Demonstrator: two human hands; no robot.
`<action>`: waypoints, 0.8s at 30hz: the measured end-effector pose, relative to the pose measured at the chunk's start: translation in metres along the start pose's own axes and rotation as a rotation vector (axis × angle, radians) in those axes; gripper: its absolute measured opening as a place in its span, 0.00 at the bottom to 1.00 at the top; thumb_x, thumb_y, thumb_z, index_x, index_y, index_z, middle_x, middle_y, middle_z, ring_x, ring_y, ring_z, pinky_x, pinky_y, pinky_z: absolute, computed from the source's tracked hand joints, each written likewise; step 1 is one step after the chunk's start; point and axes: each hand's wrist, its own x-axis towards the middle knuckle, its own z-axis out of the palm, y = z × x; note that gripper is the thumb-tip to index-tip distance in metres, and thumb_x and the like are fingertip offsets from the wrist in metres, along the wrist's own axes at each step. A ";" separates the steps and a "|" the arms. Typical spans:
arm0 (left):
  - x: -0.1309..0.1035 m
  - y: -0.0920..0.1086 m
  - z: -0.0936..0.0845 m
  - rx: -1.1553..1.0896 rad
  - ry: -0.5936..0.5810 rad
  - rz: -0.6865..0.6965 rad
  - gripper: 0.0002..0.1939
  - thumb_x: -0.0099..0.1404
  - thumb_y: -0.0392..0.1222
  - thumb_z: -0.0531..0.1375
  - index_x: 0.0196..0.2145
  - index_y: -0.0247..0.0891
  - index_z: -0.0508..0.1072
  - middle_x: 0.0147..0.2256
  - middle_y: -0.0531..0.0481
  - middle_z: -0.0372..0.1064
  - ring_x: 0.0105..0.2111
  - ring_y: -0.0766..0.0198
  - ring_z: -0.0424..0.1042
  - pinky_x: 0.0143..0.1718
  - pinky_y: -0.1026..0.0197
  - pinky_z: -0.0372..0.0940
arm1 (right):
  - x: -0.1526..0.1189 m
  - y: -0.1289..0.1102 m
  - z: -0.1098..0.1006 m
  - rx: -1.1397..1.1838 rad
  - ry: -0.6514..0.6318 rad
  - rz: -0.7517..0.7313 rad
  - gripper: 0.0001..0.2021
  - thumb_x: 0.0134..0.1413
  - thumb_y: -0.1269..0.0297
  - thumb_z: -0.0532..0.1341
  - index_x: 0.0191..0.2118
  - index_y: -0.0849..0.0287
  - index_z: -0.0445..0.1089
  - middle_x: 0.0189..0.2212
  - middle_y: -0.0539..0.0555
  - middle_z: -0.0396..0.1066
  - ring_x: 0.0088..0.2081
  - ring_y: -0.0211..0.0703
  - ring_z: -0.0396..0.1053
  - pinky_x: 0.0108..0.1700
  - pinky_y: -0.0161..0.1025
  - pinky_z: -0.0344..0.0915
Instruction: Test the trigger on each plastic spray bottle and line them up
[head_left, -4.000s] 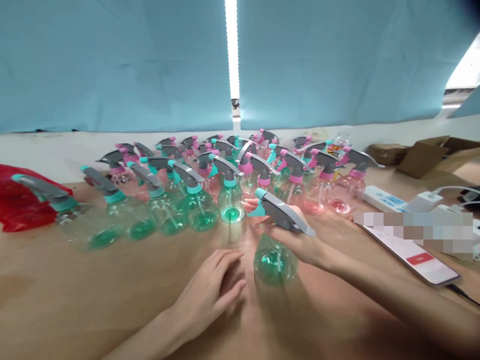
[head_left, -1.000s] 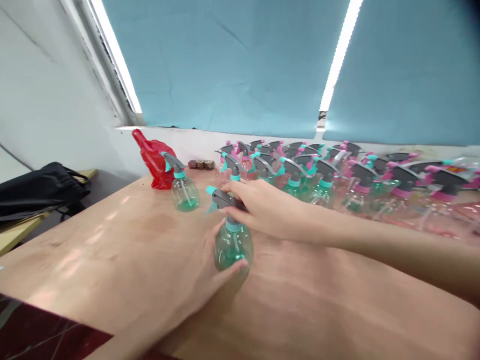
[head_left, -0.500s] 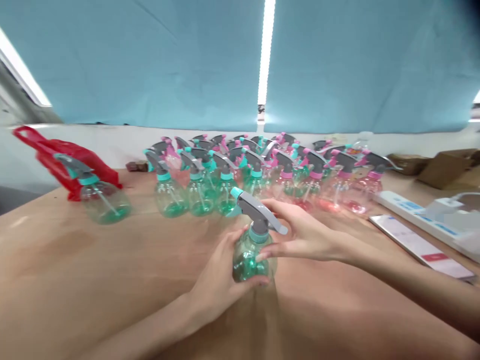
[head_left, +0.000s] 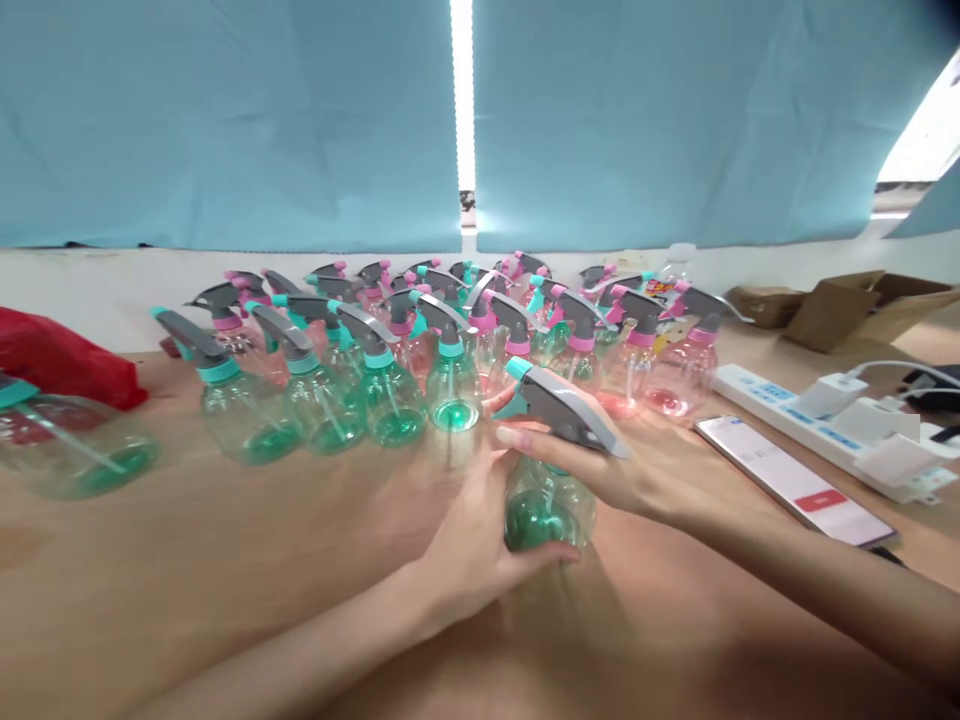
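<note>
Near the middle of a light brown wooden table (head_left: 225, 600), a round, transparent green plastic bottle (head_left: 551, 512) sits between the person's two hands, apart from the grouped bottles behind it. The left hand (head_left: 469, 520) cups its body, fingers curved round the far side and thumb bent across the lower front. The right hand (head_left: 600, 470) closes around the neck just under the grey spray head with a turquoise nozzle (head_left: 562, 405), thumb in front and fingers behind, hiding most of the collar. The spray head is already seated on the bottle; whether it is fully tight cannot be told. Green liquid or tinted plastic shows low in the body, and the pictures do not settle which. Behind stand transparent green bottles with turquoise collars (head_left: 394, 405) and transparent pink bottles with pink collars (head_left: 682, 375), all those plainly seen having spray heads on; those farther back overlap too much to count or check. No loose spray head shows, so fitting looks largely done, as a judgement, with the held bottle yet to be released. A red plastic bag (head_left: 60, 355) lies at the left; a white phone (head_left: 795, 480), a white power strip (head_left: 787, 408) and an open brown cardboard box (head_left: 836, 312) are at the right.
</note>
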 end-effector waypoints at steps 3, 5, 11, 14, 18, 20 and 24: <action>-0.001 -0.004 -0.007 0.054 -0.056 -0.010 0.45 0.59 0.59 0.65 0.64 0.49 0.45 0.60 0.41 0.55 0.58 0.40 0.58 0.55 0.39 0.59 | 0.006 0.017 0.007 0.093 0.003 -0.108 0.09 0.55 0.61 0.59 0.42 0.52 0.68 0.26 0.49 0.71 0.27 0.43 0.70 0.26 0.38 0.67; -0.005 -0.010 -0.013 0.129 -0.086 -0.036 0.47 0.58 0.61 0.65 0.65 0.49 0.44 0.59 0.40 0.57 0.56 0.40 0.60 0.53 0.39 0.60 | 0.010 0.024 0.010 0.107 0.018 -0.149 0.08 0.56 0.62 0.57 0.42 0.49 0.69 0.24 0.48 0.70 0.25 0.43 0.69 0.27 0.40 0.68; -0.019 -0.032 -0.028 0.381 -0.216 -0.037 0.39 0.64 0.56 0.61 0.66 0.47 0.47 0.62 0.41 0.56 0.61 0.43 0.55 0.58 0.41 0.54 | 0.023 0.031 0.009 0.062 0.024 -0.110 0.10 0.57 0.64 0.56 0.43 0.45 0.70 0.28 0.49 0.72 0.27 0.45 0.70 0.29 0.43 0.68; -0.022 -0.035 -0.029 0.446 -0.236 -0.063 0.35 0.66 0.56 0.58 0.65 0.46 0.51 0.62 0.41 0.56 0.61 0.44 0.54 0.58 0.42 0.53 | 0.027 0.041 0.009 0.032 0.100 -0.101 0.09 0.57 0.60 0.56 0.43 0.46 0.70 0.28 0.49 0.72 0.26 0.44 0.69 0.26 0.42 0.65; -0.021 -0.032 -0.028 0.493 -0.261 -0.097 0.33 0.67 0.57 0.56 0.64 0.41 0.55 0.63 0.38 0.54 0.62 0.44 0.53 0.58 0.41 0.53 | 0.023 0.050 0.002 -0.114 0.147 -0.025 0.10 0.55 0.50 0.58 0.37 0.45 0.70 0.24 0.48 0.70 0.23 0.44 0.65 0.20 0.39 0.57; -0.020 -0.030 -0.029 0.498 -0.276 -0.114 0.32 0.67 0.56 0.56 0.63 0.41 0.56 0.62 0.38 0.55 0.62 0.44 0.53 0.58 0.41 0.53 | 0.023 0.048 -0.002 -0.106 0.137 -0.043 0.08 0.55 0.50 0.58 0.35 0.46 0.69 0.22 0.48 0.68 0.21 0.42 0.63 0.19 0.38 0.56; -0.018 -0.029 -0.030 0.504 -0.290 -0.121 0.31 0.67 0.55 0.57 0.63 0.41 0.57 0.62 0.37 0.56 0.61 0.43 0.54 0.58 0.40 0.54 | 0.028 0.037 -0.004 -0.005 0.085 -0.059 0.04 0.54 0.58 0.57 0.31 0.49 0.66 0.20 0.48 0.63 0.20 0.42 0.61 0.21 0.39 0.61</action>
